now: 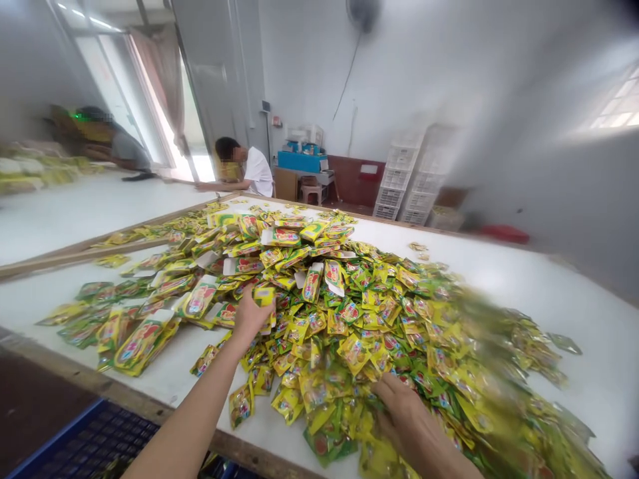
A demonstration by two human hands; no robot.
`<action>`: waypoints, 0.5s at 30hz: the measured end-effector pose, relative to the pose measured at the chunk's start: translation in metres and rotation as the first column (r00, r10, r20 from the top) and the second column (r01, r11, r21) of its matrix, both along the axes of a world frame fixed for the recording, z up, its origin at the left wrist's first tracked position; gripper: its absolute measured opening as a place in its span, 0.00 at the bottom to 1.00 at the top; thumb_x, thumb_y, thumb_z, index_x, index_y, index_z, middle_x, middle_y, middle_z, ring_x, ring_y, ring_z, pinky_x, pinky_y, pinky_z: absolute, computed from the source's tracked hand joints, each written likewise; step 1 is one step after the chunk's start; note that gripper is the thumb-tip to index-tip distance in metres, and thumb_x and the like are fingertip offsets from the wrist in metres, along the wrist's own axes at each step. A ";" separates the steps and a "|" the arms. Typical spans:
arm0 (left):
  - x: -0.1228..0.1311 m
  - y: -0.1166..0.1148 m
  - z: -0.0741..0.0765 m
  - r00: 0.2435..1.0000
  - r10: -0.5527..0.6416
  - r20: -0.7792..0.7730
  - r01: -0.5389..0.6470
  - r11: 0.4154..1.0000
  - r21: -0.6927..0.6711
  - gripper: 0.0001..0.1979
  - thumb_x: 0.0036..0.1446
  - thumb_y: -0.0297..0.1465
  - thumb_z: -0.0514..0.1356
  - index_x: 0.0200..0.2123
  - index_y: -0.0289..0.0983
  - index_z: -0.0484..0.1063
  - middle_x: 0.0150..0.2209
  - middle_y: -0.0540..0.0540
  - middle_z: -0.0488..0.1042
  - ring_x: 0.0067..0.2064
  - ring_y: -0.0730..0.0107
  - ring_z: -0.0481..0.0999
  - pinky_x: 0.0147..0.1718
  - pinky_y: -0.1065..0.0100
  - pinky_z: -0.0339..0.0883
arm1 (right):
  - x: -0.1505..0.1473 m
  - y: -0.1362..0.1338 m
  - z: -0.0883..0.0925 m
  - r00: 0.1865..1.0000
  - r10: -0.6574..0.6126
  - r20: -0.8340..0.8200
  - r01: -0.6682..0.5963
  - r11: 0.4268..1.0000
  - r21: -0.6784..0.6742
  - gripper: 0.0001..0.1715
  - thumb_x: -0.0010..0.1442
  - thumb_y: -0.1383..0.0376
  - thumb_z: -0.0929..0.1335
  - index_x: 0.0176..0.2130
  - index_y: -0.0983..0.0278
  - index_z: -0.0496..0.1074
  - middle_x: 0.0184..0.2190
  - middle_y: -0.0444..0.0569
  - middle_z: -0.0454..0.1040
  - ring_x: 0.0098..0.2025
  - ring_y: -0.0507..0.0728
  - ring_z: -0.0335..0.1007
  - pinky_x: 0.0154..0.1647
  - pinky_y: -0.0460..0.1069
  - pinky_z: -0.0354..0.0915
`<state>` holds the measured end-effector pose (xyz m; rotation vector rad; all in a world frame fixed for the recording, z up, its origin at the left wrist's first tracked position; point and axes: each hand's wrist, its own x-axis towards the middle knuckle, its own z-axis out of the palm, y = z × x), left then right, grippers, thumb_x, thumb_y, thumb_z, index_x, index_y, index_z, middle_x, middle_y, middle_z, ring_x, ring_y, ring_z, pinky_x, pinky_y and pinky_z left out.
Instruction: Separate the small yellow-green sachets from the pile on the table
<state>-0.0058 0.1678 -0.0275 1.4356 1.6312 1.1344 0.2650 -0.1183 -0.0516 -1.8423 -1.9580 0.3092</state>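
Observation:
My left hand (251,313) is closed around a small yellow carton (264,297) above the front of the heap. Unfilled-looking printed cartons (200,296) in yellow and green, several with white end flaps out, lie to its left and behind it. My right hand (407,416) reaches into the near side of a broad pile of small shiny yellow and green sachets (354,352). Its fingers are stretched out and touch the sachets; their tips are partly hidden among them. I see no single sachet gripped there.
The white table (150,366) has a wooden edge, with a blue plastic crate (94,439) below. A wooden strip (90,253) divides the tabletop at left. Two people sit beyond, one in a white shirt (258,171). White crates (394,176) stand stacked by the wall.

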 end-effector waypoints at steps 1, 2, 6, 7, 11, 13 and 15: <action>-0.001 -0.006 0.005 0.997 -0.006 0.071 0.006 1.000 -0.003 0.37 0.40 0.34 0.71 0.54 0.37 0.65 0.53 0.34 0.73 0.55 0.43 0.71 0.50 0.54 0.65 | 0.004 -0.001 -0.003 0.994 -0.064 -0.094 0.066 0.998 0.019 0.13 0.54 0.75 0.65 0.38 0.59 0.68 0.36 0.49 0.70 0.37 0.59 0.68 0.37 0.50 0.65; -0.002 -0.014 0.009 0.989 -0.023 0.148 0.025 1.000 -0.015 0.34 0.44 0.37 0.69 0.54 0.38 0.64 0.52 0.37 0.74 0.52 0.48 0.74 0.46 0.57 0.68 | 0.007 -0.002 -0.005 0.971 -0.131 -0.202 0.140 0.990 0.030 0.09 0.56 0.72 0.66 0.37 0.59 0.67 0.34 0.48 0.69 0.35 0.58 0.67 0.35 0.50 0.65; 0.010 -0.065 0.009 0.881 -0.133 0.454 0.211 0.970 -0.125 0.19 0.50 0.38 0.65 0.44 0.37 0.71 0.39 0.43 0.79 0.36 0.62 0.80 0.30 0.65 0.73 | -0.003 0.000 0.003 0.675 -0.194 -0.712 0.295 0.955 0.019 0.19 0.56 0.63 0.71 0.46 0.60 0.66 0.34 0.47 0.70 0.35 0.58 0.69 0.35 0.50 0.68; 0.017 -0.081 0.004 0.847 -0.146 0.512 0.256 0.955 -0.151 0.16 0.49 0.36 0.66 0.41 0.36 0.72 0.38 0.43 0.80 0.34 0.63 0.80 0.29 0.66 0.74 | -0.010 0.002 0.009 0.566 -0.152 -0.810 0.293 0.956 0.026 0.22 0.55 0.63 0.72 0.48 0.61 0.65 0.35 0.48 0.72 0.36 0.58 0.70 0.36 0.50 0.69; 0.050 -0.140 -0.018 0.770 -0.126 0.625 0.331 0.917 -0.222 0.18 0.46 0.36 0.70 0.41 0.37 0.72 0.37 0.45 0.80 0.32 0.65 0.81 0.27 0.68 0.75 | -0.036 0.011 0.028 0.272 -0.114 -0.955 0.435 0.900 0.016 0.21 0.53 0.61 0.74 0.44 0.62 0.67 0.35 0.48 0.75 0.37 0.58 0.73 0.37 0.50 0.70; 0.062 -0.158 -0.026 0.809 -0.154 0.567 0.307 0.933 -0.185 0.23 0.47 0.38 0.70 0.46 0.40 0.71 0.42 0.46 0.79 0.36 0.64 0.81 0.30 0.68 0.76 | -0.040 0.013 0.027 0.233 -0.140 -0.962 0.503 0.864 -0.004 0.20 0.53 0.61 0.75 0.43 0.61 0.67 0.34 0.47 0.75 0.37 0.57 0.72 0.37 0.49 0.70; 0.065 -0.169 -0.030 0.891 -0.277 0.360 0.323 0.943 -0.074 0.23 0.49 0.40 0.68 0.49 0.42 0.72 0.47 0.45 0.78 0.45 0.59 0.79 0.40 0.65 0.76 | -0.036 0.011 0.017 0.211 -0.179 -0.961 0.541 0.840 -0.037 0.21 0.52 0.61 0.75 0.43 0.61 0.67 0.33 0.45 0.75 0.35 0.56 0.72 0.35 0.48 0.69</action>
